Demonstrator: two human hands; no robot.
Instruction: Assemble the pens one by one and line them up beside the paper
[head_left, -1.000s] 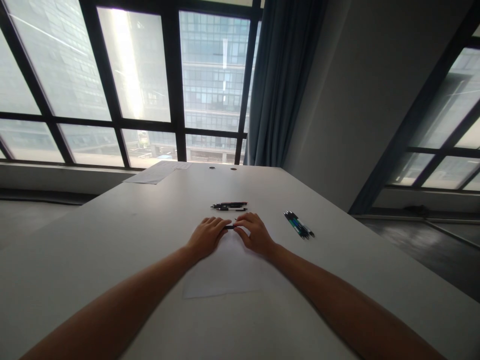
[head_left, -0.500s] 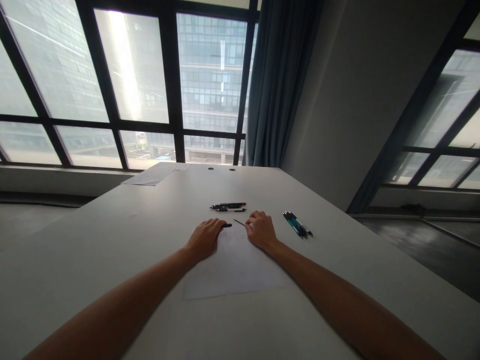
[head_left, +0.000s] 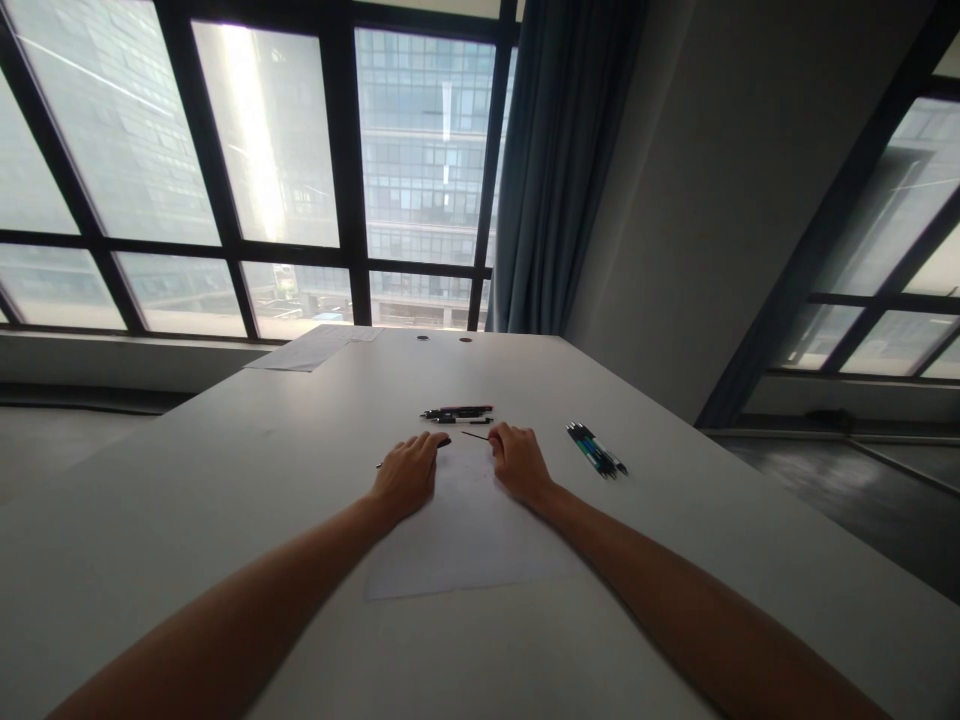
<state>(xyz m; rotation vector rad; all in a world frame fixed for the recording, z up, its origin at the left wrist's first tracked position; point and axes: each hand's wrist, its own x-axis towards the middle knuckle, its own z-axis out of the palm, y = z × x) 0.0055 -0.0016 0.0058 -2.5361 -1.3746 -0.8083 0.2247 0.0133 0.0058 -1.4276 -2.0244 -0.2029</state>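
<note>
The pen barrel [head_left: 444, 442] is a short dark piece; only its end shows past the fingertips of the left hand [head_left: 407, 474], which closes around it. A thin dark line also comes out at the other side of this hand, near the wrist (I cannot tell if it is part of the same piece). The right hand [head_left: 517, 461] pinches a thin dark refill [head_left: 475, 435] between its fingertips, and the refill points toward the left hand without touching it. Both hands rest on the far edge of a white sheet of paper [head_left: 457, 545] on the grey table [head_left: 225, 480]. Just beyond the hands lie a few dark pens [head_left: 457, 412] in a row. A bundle of blue-green pens [head_left: 598, 449] lies near the right hand, to its right. More papers [head_left: 311, 346] lie at the far end of the table, before the window [head_left: 270, 150] and the curtain [head_left: 559, 160].
</note>
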